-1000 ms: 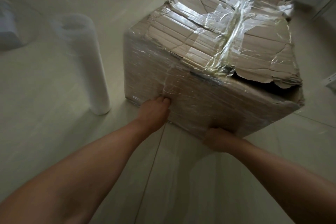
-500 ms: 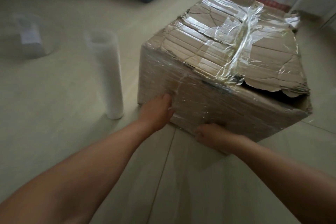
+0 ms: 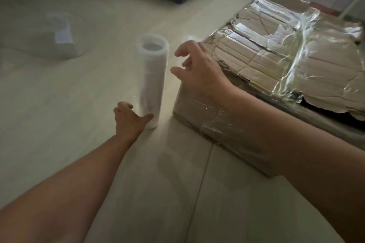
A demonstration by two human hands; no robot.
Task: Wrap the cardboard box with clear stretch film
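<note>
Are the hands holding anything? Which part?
The right hand holds nothing; it is open near the top of the film roll. The left hand is at the roll's bottom end, thumb touching it; whether it grips cannot be told.

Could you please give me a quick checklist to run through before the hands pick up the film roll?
1. Film roll stands upright on the floor beside the cardboard box: ok.
2. Right hand open, level with the roll's top, a gap between them: ok.
3. Left hand open at the roll's base; contact with it: cannot tell.
4. Firm grip on the roll by either hand: not ok.
5. Film covers the box's near side: ok.
6. Film tail running from roll to box: cannot tell.
</note>
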